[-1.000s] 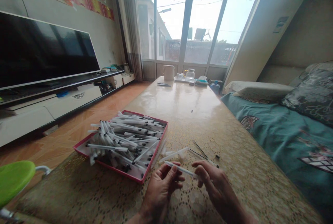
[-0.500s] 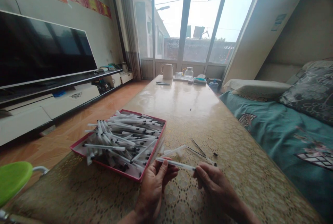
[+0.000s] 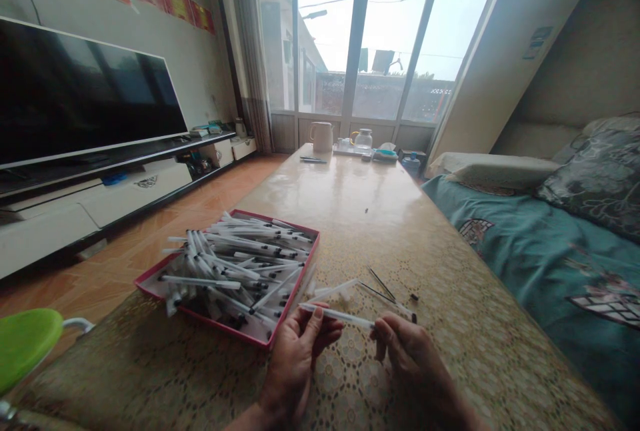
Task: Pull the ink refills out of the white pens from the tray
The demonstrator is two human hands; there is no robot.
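Left hand (image 3: 295,357) and right hand (image 3: 407,361) each grip an end of a pen (image 3: 340,315) above the tabletop (image 3: 450,324), beside a tray (image 3: 220,327) of pens.

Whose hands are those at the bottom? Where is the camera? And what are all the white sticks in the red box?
There is no machine here, just a person working with bare hands. The camera sits on that person's head and looks forward and down, so you see the room as they do. The left hand and the right hand each pinch one end of a white pen, held over the table. Beside the left hand is a red tray heaped with more pens. A loose pen tube and some thin dark refills lie on the table just past the hands. At the far end stands a mug, and a big dark television is on the left.
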